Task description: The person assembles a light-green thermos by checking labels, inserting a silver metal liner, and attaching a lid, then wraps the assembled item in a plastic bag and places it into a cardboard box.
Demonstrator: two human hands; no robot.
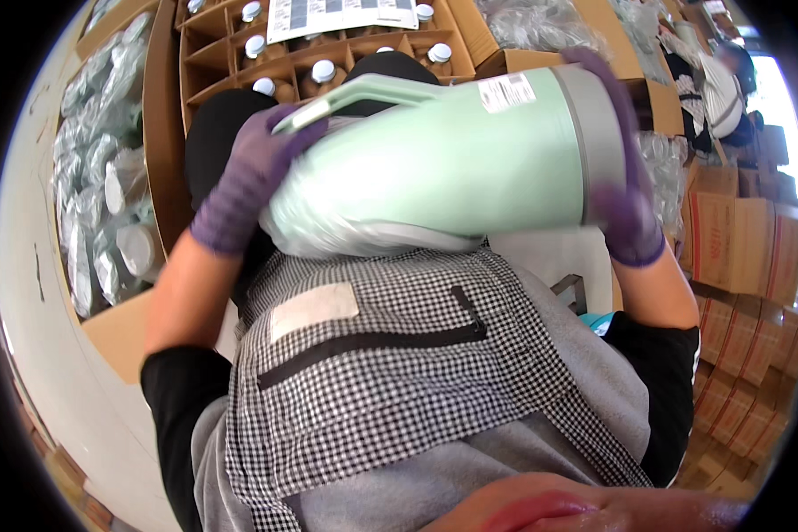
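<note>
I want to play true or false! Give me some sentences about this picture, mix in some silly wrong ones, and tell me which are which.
1. The left hand and right hand are both on the green jug. True.
2. The jug is standing straight up. False: it is held sideways, with its gray end to the right.
3. There is a white label on the jug. True.
4. Both hands are bare. False: they wear purple gloves.
5. Some bottles beyond the jug have white caps. True.
6. The apron is plain red. False: it has black and white checks.
</note>
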